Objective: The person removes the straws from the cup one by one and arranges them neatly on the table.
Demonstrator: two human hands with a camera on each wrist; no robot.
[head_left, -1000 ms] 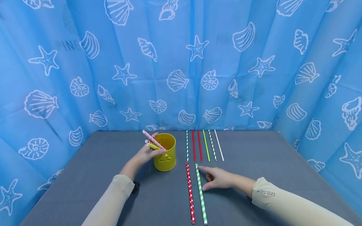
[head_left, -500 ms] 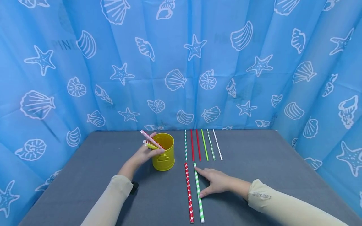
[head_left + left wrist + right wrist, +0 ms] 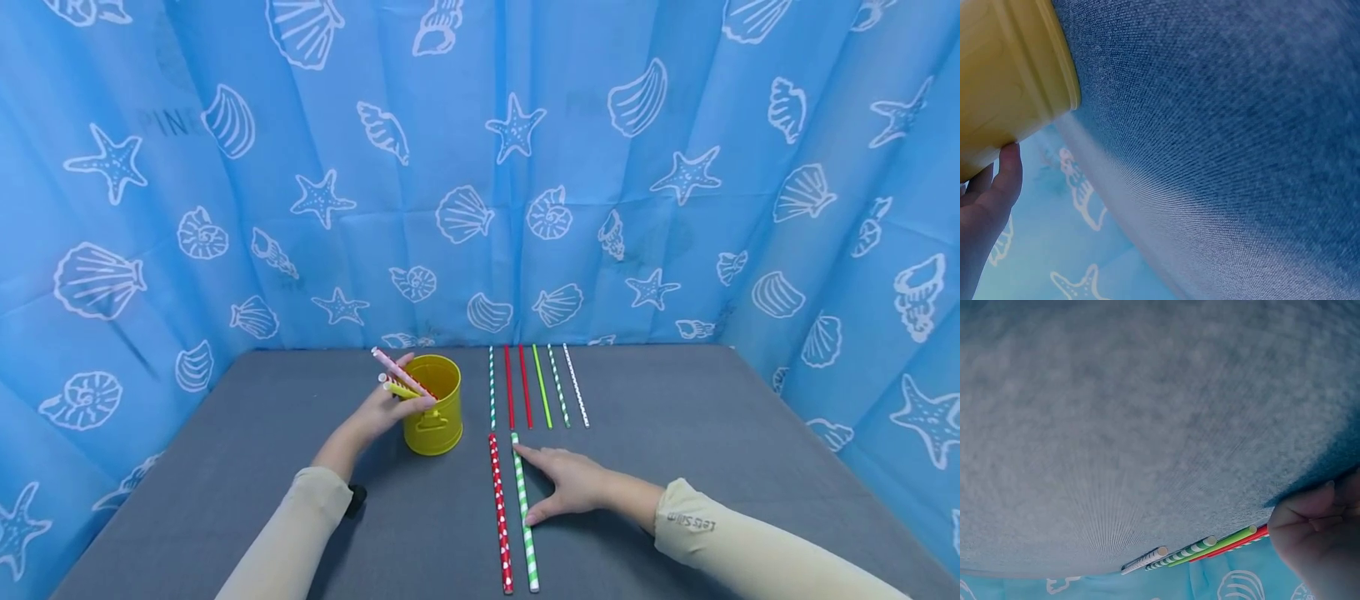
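My left hand [image 3: 384, 412] holds a yellow metal bucket [image 3: 446, 422] at its left side, thumb at the rim. Several paper straws lean out of the bucket to the left, among them a pink one [image 3: 392, 363] and a yellow one [image 3: 399, 389]. Fingertips also press the bucket wall [image 3: 1016, 75] in the left wrist view. On the table my right hand [image 3: 573, 482] touches a green-and-white striped straw [image 3: 528, 543], index finger near its far end and thumb around the middle. Left of that straw lies a red straw with white marks [image 3: 501, 508].
Behind these lies a row of thinner straws: a teal striped one [image 3: 492, 387], two red ones [image 3: 525, 387], a lime one [image 3: 542, 387], a green striped one [image 3: 558, 387] and a white patterned one [image 3: 576, 387]. A blue shell-print curtain [image 3: 480, 167] stands behind the grey table [image 3: 675, 417].
My right thumb and index finger have spread apart along the green-and-white straw, the thumb coming nearer to the front. The left hand and bucket hold still; the view shifts slightly.
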